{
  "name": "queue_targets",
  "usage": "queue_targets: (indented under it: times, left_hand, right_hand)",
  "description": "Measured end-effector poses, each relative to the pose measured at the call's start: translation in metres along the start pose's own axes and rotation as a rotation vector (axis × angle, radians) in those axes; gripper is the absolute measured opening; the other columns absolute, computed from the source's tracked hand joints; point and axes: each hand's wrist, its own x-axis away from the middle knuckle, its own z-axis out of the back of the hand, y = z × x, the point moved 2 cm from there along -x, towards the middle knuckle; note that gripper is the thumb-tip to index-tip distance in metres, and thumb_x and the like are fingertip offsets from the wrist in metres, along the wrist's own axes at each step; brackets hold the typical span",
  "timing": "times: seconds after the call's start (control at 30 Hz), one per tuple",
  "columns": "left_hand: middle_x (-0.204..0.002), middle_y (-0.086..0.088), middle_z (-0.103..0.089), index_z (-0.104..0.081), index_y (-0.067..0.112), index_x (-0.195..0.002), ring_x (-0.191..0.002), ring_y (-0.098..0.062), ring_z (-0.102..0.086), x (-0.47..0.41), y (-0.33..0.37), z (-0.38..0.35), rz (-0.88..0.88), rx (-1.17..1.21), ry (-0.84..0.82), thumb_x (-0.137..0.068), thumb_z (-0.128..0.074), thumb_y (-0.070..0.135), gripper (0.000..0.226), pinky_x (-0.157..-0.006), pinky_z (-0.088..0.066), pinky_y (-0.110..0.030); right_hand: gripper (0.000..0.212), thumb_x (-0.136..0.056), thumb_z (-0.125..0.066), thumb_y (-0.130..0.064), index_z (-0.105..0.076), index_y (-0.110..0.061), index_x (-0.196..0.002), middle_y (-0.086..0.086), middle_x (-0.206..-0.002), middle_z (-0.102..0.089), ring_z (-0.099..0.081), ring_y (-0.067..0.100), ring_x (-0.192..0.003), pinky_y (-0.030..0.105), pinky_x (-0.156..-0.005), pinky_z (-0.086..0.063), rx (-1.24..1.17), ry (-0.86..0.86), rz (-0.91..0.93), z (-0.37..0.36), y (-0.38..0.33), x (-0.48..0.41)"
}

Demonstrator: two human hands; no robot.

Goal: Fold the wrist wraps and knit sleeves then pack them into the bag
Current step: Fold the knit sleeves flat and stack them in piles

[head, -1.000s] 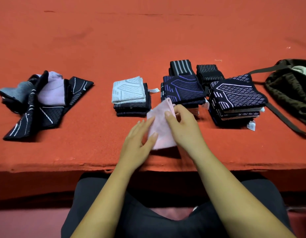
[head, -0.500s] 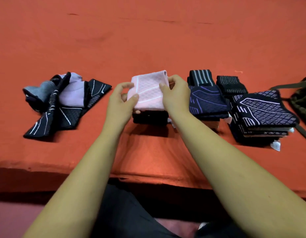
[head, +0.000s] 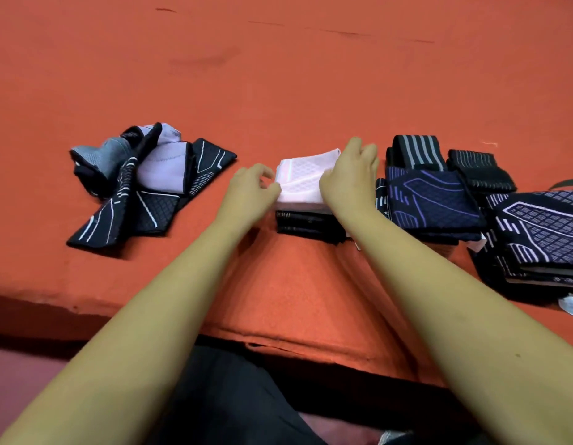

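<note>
At the middle of the table [head: 278,75], both hands are settling a pink folded sleeve [head: 303,184] onto a dark stack [head: 307,224].
The right hand [head: 351,175] is lying flat over its right side, fingers relaxed; the left hand [head: 251,187] is touching its left edge with curled fingers, possibly pinching, though blur is hiding that. Released unevenly, the fold is likely springing open or sliding off the pile. A navy stack [head: 433,203] is sitting just beside the right wrist, so a careless pull-back is risking a snag. Unfolded pieces [head: 150,184] are waiting at the left, well apart.
</note>
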Motion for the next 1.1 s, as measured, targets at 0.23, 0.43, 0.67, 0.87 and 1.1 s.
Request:
queue_targets:
  times: [0.23,0.43,0.67,0.87,1.1]
  left_hand:
    - [-0.095,-0.011,-0.068,-0.069,0.010,-0.091,-0.094,-0.033,-0.061,0.010,-0.062,0.103,-0.005,-0.258,0.279,-0.083,-0.057,0.019,0.017,-0.087,-0.046,-0.041]
    - [-0.127,-0.020,-0.042,-0.058,0.008,-0.114,-0.119,-0.040,-0.039,0.039,-0.127,0.123,0.155,-0.559,0.300,-0.077,-0.075,0.024,0.043,-0.098,-0.036,-0.051]
    - [-0.117,-0.017,-0.046,-0.052,0.015,-0.121,-0.101,-0.020,-0.047,0.061,-0.138,0.132,0.147,-0.051,0.525,-0.078,-0.057,-0.009,0.049,-0.090,-0.038,-0.014]
    - [-0.101,-0.010,-0.061,-0.048,0.020,-0.104,-0.085,-0.020,-0.062,0.077,-0.082,0.112,0.291,1.057,0.605,-0.085,-0.065,-0.010,0.039,-0.077,-0.055,-0.035]
    - [-0.114,-0.022,-0.058,-0.047,0.011,-0.109,-0.099,-0.026,-0.064,0.115,-0.031,0.047,0.412,1.502,0.545,-0.084,-0.061,-0.017,0.040,-0.108,-0.044,-0.051]
  right_hand:
    - [0.027,-0.084,-0.049,-0.008,-0.057,-0.001,-0.110,0.019,-0.115,-0.052,-0.053,0.037,-0.105,0.040,-0.092,-0.041,-0.198,-0.200,0.299,-0.025,-0.094,0.016]
    - [0.018,-0.081,-0.055,-0.004,-0.064,0.008,-0.092,0.025,-0.093,-0.067,-0.060,0.038,-0.089,0.042,-0.075,-0.045,-0.244,-0.514,0.325,-0.084,-0.136,0.060]
    - [0.027,-0.085,-0.061,-0.018,-0.063,0.007,-0.074,0.032,-0.072,-0.063,-0.052,0.029,-0.054,0.042,-0.057,-0.050,-0.426,-0.641,0.079,-0.122,-0.134,0.081]
    - [0.045,-0.094,-0.058,-0.050,-0.066,-0.006,-0.096,0.011,-0.085,-0.068,-0.066,0.023,-0.074,0.037,-0.070,-0.055,-0.929,-0.799,-0.342,-0.084,-0.116,0.099]
    - [0.016,-0.096,-0.060,-0.021,-0.070,-0.013,-0.106,0.007,-0.096,-0.074,-0.069,0.018,-0.083,0.033,-0.076,-0.056,-1.288,-0.796,-0.461,-0.028,-0.074,0.132]
